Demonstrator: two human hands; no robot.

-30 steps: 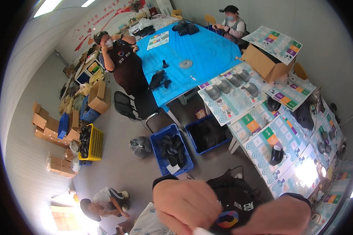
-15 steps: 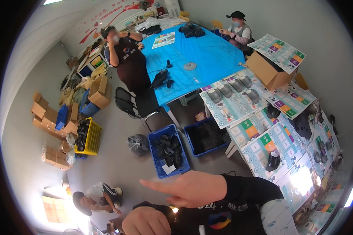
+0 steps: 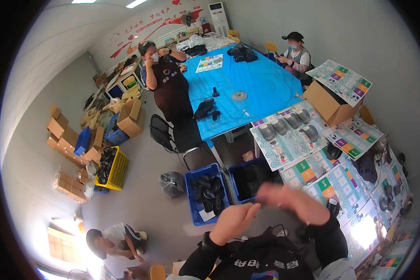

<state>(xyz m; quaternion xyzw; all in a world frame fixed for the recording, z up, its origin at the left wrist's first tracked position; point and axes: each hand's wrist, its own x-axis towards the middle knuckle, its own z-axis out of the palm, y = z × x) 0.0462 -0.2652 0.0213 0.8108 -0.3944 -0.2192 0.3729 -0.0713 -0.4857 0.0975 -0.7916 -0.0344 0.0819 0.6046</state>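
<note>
Both my hands are raised in front of my chest, over the floor beside the crates. My left hand point(image 3: 234, 222) is closed, its thumb side turned toward the right hand, and nothing shows in it. My right hand point(image 3: 296, 201) is smeared by motion, so its fingers cannot be made out. A narrow gap seems to part the two hands. Just beyond the left hand stands a blue crate point(image 3: 190, 198) of black rounded pieces point(image 3: 207, 186). Past the right hand is a second blue crate point(image 3: 234, 185) with dark contents.
A blue-covered table point(image 3: 261, 88) lies ahead, with a black chair point(image 3: 163, 133) at its corner. Printed boards at right carry grey rounded shells point(image 3: 292, 120) and a cardboard box point(image 3: 329, 105). A yellow crate point(image 3: 120, 172) stands left. People stand, sit and crouch nearby.
My left hand has risen from the lower edge to chest height. My right hand, its finger stretched out before, has moved right and is blurred. The view has shifted.
</note>
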